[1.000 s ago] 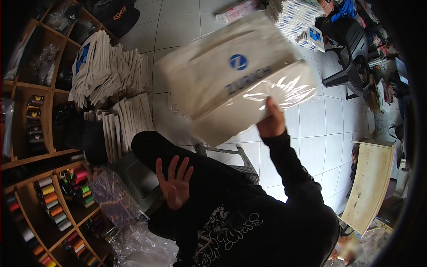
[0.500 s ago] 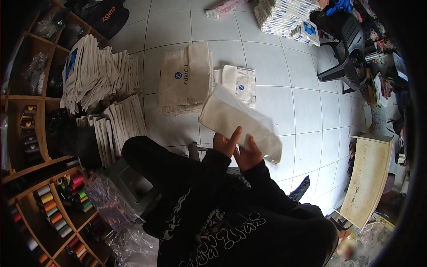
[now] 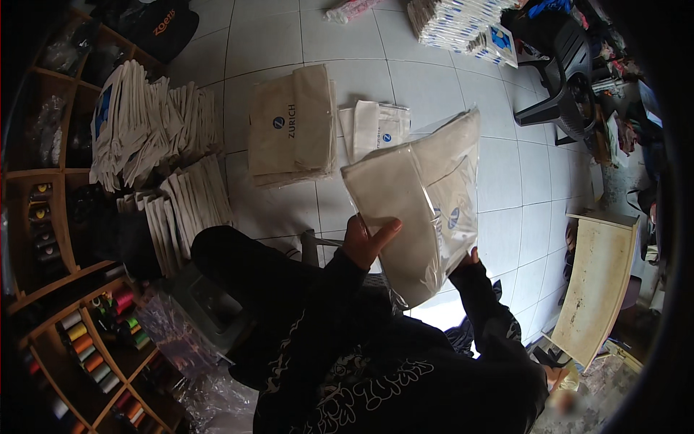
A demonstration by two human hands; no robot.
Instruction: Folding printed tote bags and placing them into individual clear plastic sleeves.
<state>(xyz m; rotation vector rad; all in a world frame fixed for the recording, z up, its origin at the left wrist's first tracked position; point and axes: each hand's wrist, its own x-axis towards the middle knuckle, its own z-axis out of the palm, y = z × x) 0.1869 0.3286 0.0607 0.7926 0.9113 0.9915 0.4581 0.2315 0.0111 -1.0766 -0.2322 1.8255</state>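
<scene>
A folded cream cloth bag in a clear plastic sleeve (image 3: 412, 217) is held tilted above the floor in front of me, a blue round emblem on its right part. My left hand (image 3: 367, 242) grips its near left side, thumb on top and the other fingers hidden underneath. At the lower right edge, my right hand (image 3: 468, 262) is mostly behind the package; only a fingertip and part of the hand show. Beyond it on the tiles lie a smaller pile of cream bags (image 3: 372, 119) and, to the left, a taller stack of beige bags with blue print (image 3: 289, 130).
Cream bags stand in rows (image 3: 152, 123) along the left, beside wooden shelves (image 3: 54, 172) with thread spools (image 3: 87, 354). A stack of white printed bags (image 3: 455, 25) and a dark plastic chair (image 3: 557, 90) are at the far right. A pale wooden table (image 3: 596, 282) stands right.
The package has turned and tipped up, so its emblem side now shows. My right hand has moved from the near middle to the package's right edge; my left hand keeps its grip.
</scene>
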